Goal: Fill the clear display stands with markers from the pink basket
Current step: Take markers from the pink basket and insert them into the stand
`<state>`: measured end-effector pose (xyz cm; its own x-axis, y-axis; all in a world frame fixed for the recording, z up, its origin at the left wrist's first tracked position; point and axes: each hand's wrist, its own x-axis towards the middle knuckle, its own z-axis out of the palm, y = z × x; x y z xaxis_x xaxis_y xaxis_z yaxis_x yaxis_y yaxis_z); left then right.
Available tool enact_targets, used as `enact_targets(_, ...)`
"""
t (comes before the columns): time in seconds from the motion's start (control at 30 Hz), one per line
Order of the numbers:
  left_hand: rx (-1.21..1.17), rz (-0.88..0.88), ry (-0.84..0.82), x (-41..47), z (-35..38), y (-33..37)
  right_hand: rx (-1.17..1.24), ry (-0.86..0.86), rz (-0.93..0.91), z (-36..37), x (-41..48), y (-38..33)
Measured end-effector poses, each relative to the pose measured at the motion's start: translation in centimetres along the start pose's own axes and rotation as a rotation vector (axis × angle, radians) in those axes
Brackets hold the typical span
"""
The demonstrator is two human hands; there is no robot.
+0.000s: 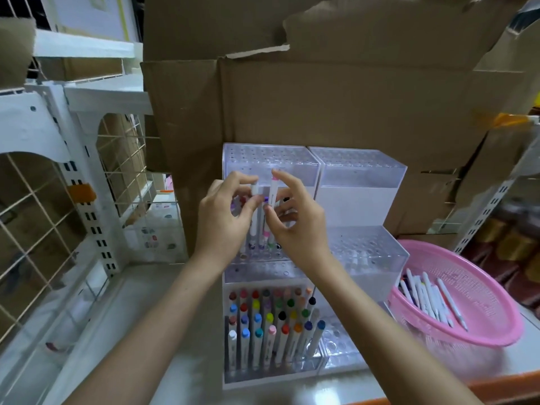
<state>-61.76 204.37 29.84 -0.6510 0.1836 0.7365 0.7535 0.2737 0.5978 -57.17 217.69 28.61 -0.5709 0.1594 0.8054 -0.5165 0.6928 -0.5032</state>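
The stepped clear display stands (362, 168) look like glossy, smooth acrylic. The round pink basket (493, 290) is perforated moulded plastic. The white markers (274, 194) have smooth plastic barrels. Behind stand matt brown cardboard boxes (321, 97) with torn, rough edges.

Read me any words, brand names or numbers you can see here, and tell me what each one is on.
No text here reads clearly.
Marker in the right hand: dark print down the marker barrel, too blurred to read.
Markers in the pink basket: any print too small to read.
Cardboard boxes: no print visible.
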Motion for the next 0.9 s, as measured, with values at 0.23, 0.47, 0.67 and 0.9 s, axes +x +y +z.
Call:
enact_targets(0.23,0.042,-0.028,0.019,0.1,-0.3,0.0,-0.017,-0.01,-0.003,0.0,-0.1,0.1)
enact_targets(0.47,0.033,-0.027,0.007,-0.3,-0.7,0.4,-0.025,-0.016,0.01,0.0,-0.2,0.0)
enact_targets(0.67,0.095,0.048,-0.049,-0.7,-0.3,-0.1,-0.04,-0.004,-0.013,0.1,-0.2,0.2)
enact_targets(0.9,0.299,0.232,0.015,-1.3,-0.3,-0.7,-0.053,0.011,-0.029,0.2,-0.3,0.2)
